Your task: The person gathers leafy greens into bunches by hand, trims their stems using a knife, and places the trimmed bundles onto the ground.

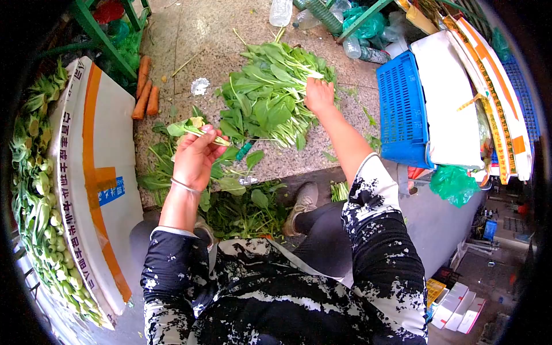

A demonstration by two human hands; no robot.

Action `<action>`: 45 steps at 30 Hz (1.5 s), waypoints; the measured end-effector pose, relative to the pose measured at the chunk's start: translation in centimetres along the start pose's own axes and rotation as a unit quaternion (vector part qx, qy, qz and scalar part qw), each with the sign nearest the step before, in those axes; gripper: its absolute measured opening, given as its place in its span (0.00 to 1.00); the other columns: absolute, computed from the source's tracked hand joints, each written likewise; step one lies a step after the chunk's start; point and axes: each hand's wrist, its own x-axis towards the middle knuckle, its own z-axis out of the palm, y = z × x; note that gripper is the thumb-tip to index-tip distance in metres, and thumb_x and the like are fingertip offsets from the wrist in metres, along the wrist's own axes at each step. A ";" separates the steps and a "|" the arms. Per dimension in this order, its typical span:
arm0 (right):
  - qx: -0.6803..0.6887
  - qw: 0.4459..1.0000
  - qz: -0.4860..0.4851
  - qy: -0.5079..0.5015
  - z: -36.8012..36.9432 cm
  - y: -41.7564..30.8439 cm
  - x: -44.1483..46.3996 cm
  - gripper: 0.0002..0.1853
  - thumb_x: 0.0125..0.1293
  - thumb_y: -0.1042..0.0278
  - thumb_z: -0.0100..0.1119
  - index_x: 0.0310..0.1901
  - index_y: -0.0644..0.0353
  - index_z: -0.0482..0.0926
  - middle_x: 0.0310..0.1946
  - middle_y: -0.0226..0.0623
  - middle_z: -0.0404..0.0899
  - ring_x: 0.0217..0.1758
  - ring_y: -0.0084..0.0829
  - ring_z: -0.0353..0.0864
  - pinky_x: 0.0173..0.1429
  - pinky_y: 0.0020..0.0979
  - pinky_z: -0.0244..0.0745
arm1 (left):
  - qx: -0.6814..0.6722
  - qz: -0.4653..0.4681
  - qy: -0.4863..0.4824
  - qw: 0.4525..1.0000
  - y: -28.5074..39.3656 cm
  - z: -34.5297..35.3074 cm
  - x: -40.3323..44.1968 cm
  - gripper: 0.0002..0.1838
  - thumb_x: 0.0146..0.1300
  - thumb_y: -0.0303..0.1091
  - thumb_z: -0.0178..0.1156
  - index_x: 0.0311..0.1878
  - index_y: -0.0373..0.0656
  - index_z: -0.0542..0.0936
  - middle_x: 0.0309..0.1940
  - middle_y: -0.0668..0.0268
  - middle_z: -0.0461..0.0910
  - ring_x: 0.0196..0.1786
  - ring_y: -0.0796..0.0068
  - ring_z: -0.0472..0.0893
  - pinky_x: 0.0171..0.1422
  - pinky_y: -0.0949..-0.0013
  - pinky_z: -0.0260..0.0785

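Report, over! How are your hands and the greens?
Left hand: pinching a leafy sprig. Right hand: at the greens pile. Nothing seen blocking either; carrots lie off left.

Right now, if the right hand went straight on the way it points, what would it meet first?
The heap of leafy greens: the right hand already seems to touch its right side, though exact depth is unclear.

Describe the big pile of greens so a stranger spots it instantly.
Find the speckled stone slab at top centre. The leafy pile lies on it, partly beneath the right hand. Unlike the loose greens near the left hand, it shows many pale stems.
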 end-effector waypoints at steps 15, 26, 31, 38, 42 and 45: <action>0.020 0.992 0.050 -0.117 -1.5 -0.3 3.3 0.29 0.45 0.69 0.60 0.52 0.61 0.64 0.47 0.45 0.70 0.54 0.39 0.67 0.57 0.37 0.57 | 0.007 -0.008 0.003 1.000 0.0 0.1 0.1 0.06 0.57 0.29 0.55 0.38 0.44 0.73 0.34 0.66 0.75 0.39 0.71 0.77 0.41 0.72 0.70; 0.077 0.995 0.042 -0.045 -1.8 1.3 3.6 0.14 0.46 0.72 0.56 0.38 0.61 0.72 0.35 0.49 0.77 0.39 0.44 0.78 0.41 0.40 0.74 | 0.007 -0.004 0.013 1.000 -0.4 0.4 0.3 0.05 0.58 0.28 0.53 0.39 0.42 0.72 0.32 0.65 0.76 0.36 0.71 0.78 0.38 0.72 0.70; 0.174 0.983 0.061 -0.025 -3.4 5.0 3.8 0.14 0.44 0.69 0.57 0.37 0.60 0.73 0.34 0.47 0.77 0.39 0.46 0.77 0.42 0.41 0.73 | 0.008 -0.001 0.006 1.000 -0.4 0.8 0.2 0.05 0.59 0.27 0.52 0.39 0.41 0.72 0.33 0.65 0.76 0.36 0.72 0.78 0.38 0.72 0.70; 0.610 0.747 0.206 -0.167 -8.1 8.6 1.5 0.09 0.45 0.73 0.61 0.30 0.62 0.75 0.26 0.33 0.77 0.26 0.25 0.78 0.26 0.22 0.72 | 0.014 -0.016 -0.001 1.000 -1.0 1.3 0.4 0.06 0.55 0.22 0.48 0.36 0.42 0.70 0.32 0.63 0.76 0.35 0.70 0.78 0.38 0.71 0.70; 0.741 0.580 0.214 -0.263 -9.6 10.2 0.2 0.08 0.48 0.75 0.59 0.33 0.61 0.74 0.29 0.34 0.75 0.29 0.23 0.76 0.26 0.20 0.70 | -0.033 -0.017 0.003 0.999 -1.9 1.9 0.8 0.06 0.54 0.19 0.45 0.32 0.42 0.68 0.32 0.58 0.76 0.34 0.65 0.79 0.39 0.67 0.72; 0.832 0.426 0.217 -0.280 -9.9 9.2 -1.8 0.12 0.50 0.74 0.58 0.37 0.62 0.72 0.30 0.36 0.76 0.28 0.23 0.75 0.26 0.20 0.70 | -0.041 -0.018 -0.019 0.999 -3.0 2.1 1.3 0.06 0.54 0.18 0.44 0.31 0.42 0.67 0.32 0.56 0.75 0.33 0.63 0.79 0.39 0.65 0.72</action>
